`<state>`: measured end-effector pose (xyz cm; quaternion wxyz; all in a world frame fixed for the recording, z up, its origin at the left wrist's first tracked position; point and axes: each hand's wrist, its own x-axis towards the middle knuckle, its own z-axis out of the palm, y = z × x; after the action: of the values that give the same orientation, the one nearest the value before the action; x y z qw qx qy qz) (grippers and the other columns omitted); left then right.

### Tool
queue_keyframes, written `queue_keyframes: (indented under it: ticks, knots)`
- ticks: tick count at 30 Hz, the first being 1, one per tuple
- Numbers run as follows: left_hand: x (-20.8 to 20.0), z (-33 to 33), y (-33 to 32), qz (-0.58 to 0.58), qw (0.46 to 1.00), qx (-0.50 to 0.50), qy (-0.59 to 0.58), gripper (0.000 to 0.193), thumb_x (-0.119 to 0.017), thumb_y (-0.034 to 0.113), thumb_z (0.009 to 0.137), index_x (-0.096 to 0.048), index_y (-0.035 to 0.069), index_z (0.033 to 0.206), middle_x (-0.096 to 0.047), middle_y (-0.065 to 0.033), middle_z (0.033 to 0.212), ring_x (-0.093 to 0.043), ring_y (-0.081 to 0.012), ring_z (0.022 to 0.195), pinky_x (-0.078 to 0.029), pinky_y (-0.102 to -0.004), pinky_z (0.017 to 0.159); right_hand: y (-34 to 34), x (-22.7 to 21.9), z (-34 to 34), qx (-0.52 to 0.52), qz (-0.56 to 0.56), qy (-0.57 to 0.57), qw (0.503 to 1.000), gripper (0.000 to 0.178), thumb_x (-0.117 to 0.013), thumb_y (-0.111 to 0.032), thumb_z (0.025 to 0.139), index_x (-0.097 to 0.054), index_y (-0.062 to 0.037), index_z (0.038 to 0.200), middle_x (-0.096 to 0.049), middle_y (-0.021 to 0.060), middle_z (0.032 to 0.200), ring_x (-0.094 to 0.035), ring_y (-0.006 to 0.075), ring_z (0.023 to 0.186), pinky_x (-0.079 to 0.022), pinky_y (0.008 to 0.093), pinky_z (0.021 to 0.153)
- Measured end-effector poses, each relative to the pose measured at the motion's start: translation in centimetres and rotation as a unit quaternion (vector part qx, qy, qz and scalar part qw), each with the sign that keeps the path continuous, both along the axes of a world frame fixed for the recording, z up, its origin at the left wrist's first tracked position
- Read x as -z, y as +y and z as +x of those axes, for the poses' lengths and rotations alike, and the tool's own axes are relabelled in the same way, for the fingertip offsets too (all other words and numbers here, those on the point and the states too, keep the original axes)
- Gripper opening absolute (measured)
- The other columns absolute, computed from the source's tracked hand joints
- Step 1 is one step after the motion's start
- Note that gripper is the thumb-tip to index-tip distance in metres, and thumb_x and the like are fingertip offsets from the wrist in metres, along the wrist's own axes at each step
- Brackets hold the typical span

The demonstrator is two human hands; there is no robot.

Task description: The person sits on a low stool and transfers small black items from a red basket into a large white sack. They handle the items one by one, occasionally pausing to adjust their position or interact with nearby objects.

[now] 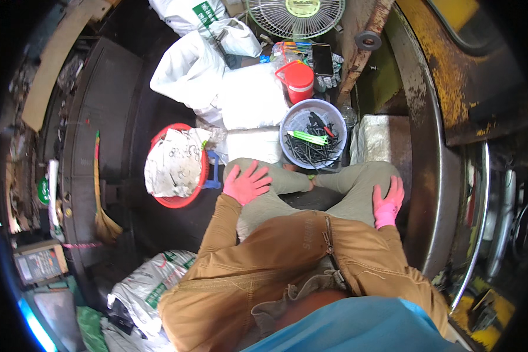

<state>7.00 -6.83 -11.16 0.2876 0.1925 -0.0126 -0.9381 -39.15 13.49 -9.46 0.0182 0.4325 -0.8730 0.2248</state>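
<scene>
My left hand (247,183), in a pink glove, rests on my left knee with its fingers spread and nothing in it. My right hand (388,201), gloved in pink too, lies on my right knee, fingers stretched out and holding nothing. Beyond my crossed legs stands a pale lavender basin (285,148) filled with thin black pieces (312,154). On top of these lie a bright green strip-like tool (307,138) and a dark tool with red on its handle (324,127). To the left, a red basin (176,203) is covered by a white sack with black marks (173,161).
White sacks (249,97) are piled ahead, beside a red lidded jug (299,81), a phone (322,60) and a fan (296,17). A blue plastic stool (213,170) touches the red basin. A broom (100,199) leans left; a metal machine frame (431,176) borders the right.
</scene>
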Motion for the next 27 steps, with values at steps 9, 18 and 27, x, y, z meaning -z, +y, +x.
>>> queue_keyframes:
  ticks: [9,18,27]
  knots:
    - [-0.4,-0.3,0.1,0.013,1.0,-0.007,-0.007,0.067,-0.039,0.06,0.103,-0.043,0.017,0.154,-0.042,-0.0195,0.158,-0.046,-0.0504,0.137,-0.039,-0.0625,0.109,0.5,0.6,-0.2,-0.039,-0.036,0.027,0.998,0.069,-0.077,-0.031,0.083,-0.052,-0.0024,0.141,-0.048,0.0264,0.147,-0.047,0.0453,0.132,-0.038,0.0522,0.112]
    - [-0.4,0.1,0.0,-0.001,1.0,-0.008,-0.015,0.067,-0.036,0.059,0.104,-0.04,0.017,0.156,-0.043,-0.0191,0.157,-0.046,-0.0491,0.137,-0.04,-0.062,0.109,0.2,0.9,-0.2,-0.036,-0.035,0.006,0.999,0.069,-0.076,-0.031,0.083,-0.052,-0.0018,0.141,-0.048,0.027,0.147,-0.045,0.0443,0.135,-0.038,0.0524,0.113]
    - [-0.3,0.4,0.2,-0.013,1.0,-0.001,0.007,0.07,-0.039,0.06,0.104,-0.035,0.018,0.159,-0.037,-0.0182,0.161,-0.043,-0.0487,0.14,-0.041,-0.0594,0.109,0.4,0.7,0.1,-0.022,-0.015,-0.011,1.0,0.069,-0.075,-0.033,0.086,-0.051,-0.0033,0.143,-0.046,0.0243,0.151,-0.043,0.0429,0.137,-0.037,0.0513,0.114]
